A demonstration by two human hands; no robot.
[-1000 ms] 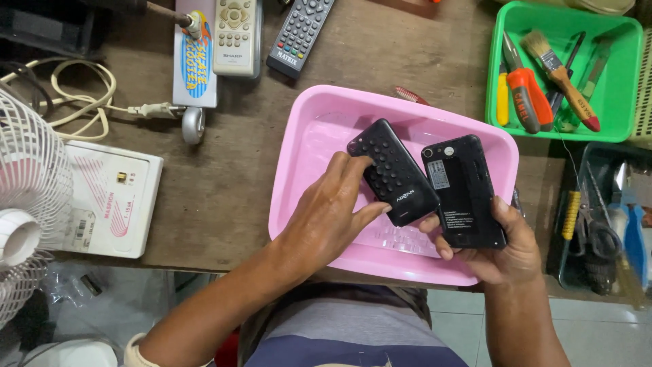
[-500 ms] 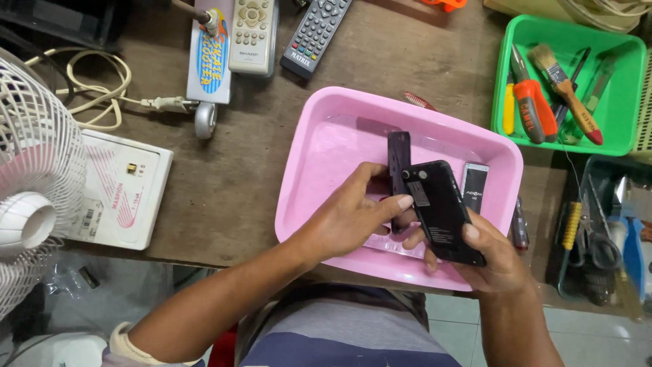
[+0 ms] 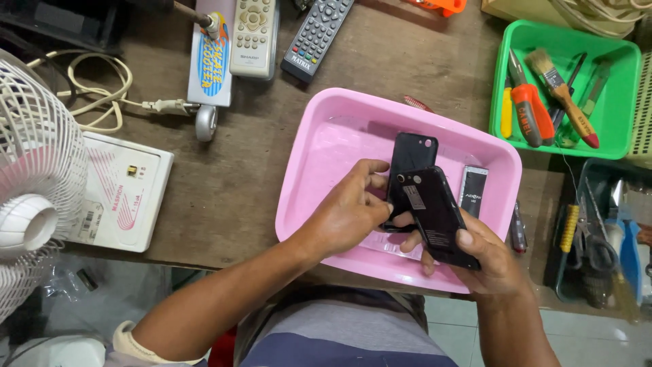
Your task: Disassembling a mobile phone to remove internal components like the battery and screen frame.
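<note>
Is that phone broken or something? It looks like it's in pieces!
It is apart. The right hand holds the black phone body with its back uncovered, the left hand holds the black back cover, and a loose battery lies in the pink tub. No cracks show.

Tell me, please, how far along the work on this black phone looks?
The back cover is off, in the left hand, and the battery lies in the pink tub. The right hand holds the opened phone. Its body is not taken apart further.
</note>
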